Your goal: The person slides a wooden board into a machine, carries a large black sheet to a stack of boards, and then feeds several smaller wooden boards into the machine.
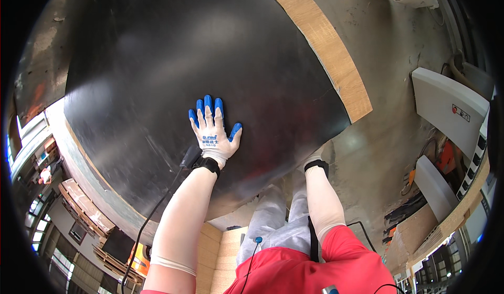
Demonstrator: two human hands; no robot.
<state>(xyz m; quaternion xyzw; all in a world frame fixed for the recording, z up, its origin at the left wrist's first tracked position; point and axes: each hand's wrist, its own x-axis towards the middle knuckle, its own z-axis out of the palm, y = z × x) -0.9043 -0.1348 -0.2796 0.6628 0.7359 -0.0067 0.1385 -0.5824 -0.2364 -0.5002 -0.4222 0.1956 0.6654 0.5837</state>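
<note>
The left hand, in a white glove with blue-dipped fingertips, lies flat and open on the top face of a large black panel, fingers spread and pointing away from the person, the palm pressed to the glossy surface and closed on nothing. A black strap sits at its wrist, with a small dark device beside it and a thin cable running down along the white sleeve. The right hand is mostly hidden: only the wrist, its black strap and a bit of pale glove show at the panel's near right edge, where the hand goes under or around the rim, so I cannot tell whether it is open or clamped on the edge. The black panel fills the upper and middle part of the view and tilts across it; its far corners are lost in the dark rim of the lens, so its full outline cannot be made out. A lighter wooden board shows as a strip along the panel's right side, seemingly lying under it. The left hand rests on the near part of the panel, well in from its edges, while the right meets it at the lower right corner. Below, the person's grey trousers and red shirt are partly in view. A white machine cabinet stands on the concrete floor to the right, its far side cut off.
</note>
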